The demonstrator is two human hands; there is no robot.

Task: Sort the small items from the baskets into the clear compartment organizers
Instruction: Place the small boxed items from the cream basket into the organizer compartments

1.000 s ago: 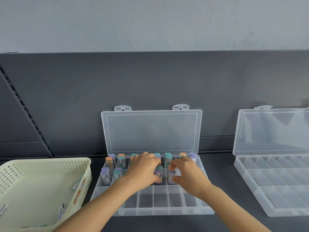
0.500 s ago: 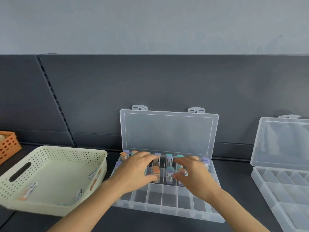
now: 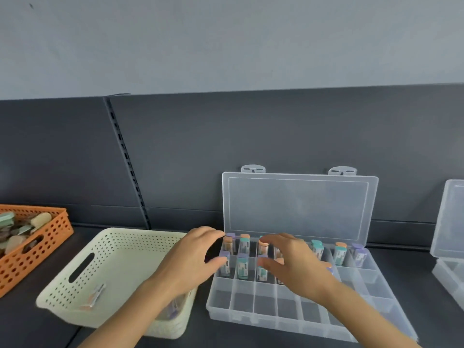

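Left hand [image 3: 190, 263], right hand [image 3: 295, 268], fingers [image 3: 208, 233] loose

Table: dark grey top [image 3: 406, 268], running the full width of the frame along a dark back panel.
Far left: orange slotted basket [image 3: 54, 238], cut off by the frame edge and set near the back.
Left of centre: cream perforated basket [image 3: 118, 249] with a slot handle in its left wall, near the orange one but apart from it.
Centre right: clear compartment organizer [image 3: 263, 320], just beside the cream basket, lid standing open at the back.
Right edge: second clear organizer [image 3: 449, 275], only partly in view, lid also raised, well apart from the first.
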